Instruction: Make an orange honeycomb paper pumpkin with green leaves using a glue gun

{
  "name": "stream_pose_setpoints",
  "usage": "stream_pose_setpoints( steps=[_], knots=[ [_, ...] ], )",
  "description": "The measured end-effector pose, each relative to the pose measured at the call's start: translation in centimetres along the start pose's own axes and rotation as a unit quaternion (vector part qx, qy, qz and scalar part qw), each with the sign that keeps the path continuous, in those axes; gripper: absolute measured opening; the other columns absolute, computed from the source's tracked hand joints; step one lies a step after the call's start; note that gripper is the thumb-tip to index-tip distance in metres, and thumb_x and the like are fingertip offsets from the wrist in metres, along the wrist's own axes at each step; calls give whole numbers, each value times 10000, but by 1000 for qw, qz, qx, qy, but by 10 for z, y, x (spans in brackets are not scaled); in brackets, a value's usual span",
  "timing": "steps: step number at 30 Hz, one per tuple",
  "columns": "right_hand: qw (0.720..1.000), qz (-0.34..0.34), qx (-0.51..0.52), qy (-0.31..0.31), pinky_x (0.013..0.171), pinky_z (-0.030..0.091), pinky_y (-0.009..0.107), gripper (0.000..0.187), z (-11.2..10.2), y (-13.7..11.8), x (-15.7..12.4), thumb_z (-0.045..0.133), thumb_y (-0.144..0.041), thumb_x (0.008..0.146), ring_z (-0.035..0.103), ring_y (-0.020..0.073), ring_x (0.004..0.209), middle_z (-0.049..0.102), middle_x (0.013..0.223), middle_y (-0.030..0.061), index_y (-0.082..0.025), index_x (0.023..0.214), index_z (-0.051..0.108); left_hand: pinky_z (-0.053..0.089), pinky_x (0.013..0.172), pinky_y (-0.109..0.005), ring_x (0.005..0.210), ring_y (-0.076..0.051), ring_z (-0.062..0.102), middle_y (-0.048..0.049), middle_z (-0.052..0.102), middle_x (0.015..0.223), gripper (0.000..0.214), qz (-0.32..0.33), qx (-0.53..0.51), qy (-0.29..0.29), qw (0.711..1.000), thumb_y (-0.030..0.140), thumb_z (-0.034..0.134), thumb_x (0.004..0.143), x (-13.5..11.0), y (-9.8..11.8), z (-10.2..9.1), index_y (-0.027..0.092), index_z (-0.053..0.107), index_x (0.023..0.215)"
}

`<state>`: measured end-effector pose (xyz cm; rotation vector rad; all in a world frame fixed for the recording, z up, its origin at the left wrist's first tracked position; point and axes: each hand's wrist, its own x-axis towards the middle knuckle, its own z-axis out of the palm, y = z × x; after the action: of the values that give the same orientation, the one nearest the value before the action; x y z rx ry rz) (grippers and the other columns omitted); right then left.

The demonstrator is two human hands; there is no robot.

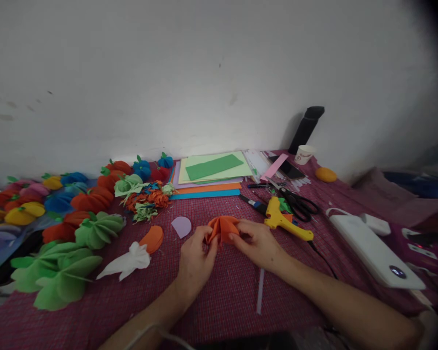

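Between my two hands is an orange paper pumpkin (223, 226) made of folded leaves that fan outward. My left hand (197, 255) pinches its left side, thumb toward the front. On the right side, my right hand (259, 242) grips the leaves with thumb and fingers. A lilac paper piece (181, 227) with a rounded edge lies just left of my left hand. Farther left are an orange paper piece (153, 239) and a crumpled white tissue (129, 261). Close beyond my right hand rests a yellow glue gun (286, 221). A glue stick (260, 291) lies below my right wrist.
Finished paper pumpkins (93, 199) in several colours crowd the left side. Coloured paper sheets (215, 167) are stacked by the wall, beside shredded paper (149, 199). Black scissors (301, 204), a paper cup (304, 154), an orange fruit (326, 174) and a white power bank (375, 250) are at right.
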<state>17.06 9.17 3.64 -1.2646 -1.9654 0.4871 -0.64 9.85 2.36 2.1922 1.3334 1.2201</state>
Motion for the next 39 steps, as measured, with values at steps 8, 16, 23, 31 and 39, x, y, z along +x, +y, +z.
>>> stream_pose_setpoints(
  steps=[8,16,23,31,39],
  knots=[
    [1000,14,10,20,521,298,226,284,-1,0,0,475,-226,836,411,102,545,427,587,-30,-184,564,407,447,857,-300,1087,-175,555,-83,579,1196,122,-40,-115,-5,993,139,455,816,-1,-8,4,209,489,910],
    [1000,9,3,22,523,294,221,295,-2,-1,1,474,-224,842,408,97,546,426,587,-32,-183,560,398,402,913,-308,1086,-192,543,-71,635,1062,161,-46,-131,-27,990,232,444,847,6,2,-4,181,590,893],
    [1000,11,-3,16,527,292,222,297,-2,-1,1,479,-216,840,409,95,549,415,584,-38,-184,559,389,426,763,-254,907,-171,598,-45,657,910,183,-75,-105,-17,991,257,479,839,4,2,-2,178,572,702],
    [1000,4,-10,17,525,290,221,300,-2,-2,0,478,-207,839,405,92,540,411,578,-41,-182,554,390,420,728,-244,841,-156,591,-35,656,920,197,-100,-118,-20,988,293,503,829,5,-1,-1,178,555,678],
    [1000,5,-13,17,526,304,221,297,-2,-1,1,476,-205,839,426,96,548,439,583,-34,-181,550,410,445,704,-238,850,-160,607,-27,665,840,183,-113,-132,-14,985,285,540,801,6,-1,2,181,502,655]
  ],
)
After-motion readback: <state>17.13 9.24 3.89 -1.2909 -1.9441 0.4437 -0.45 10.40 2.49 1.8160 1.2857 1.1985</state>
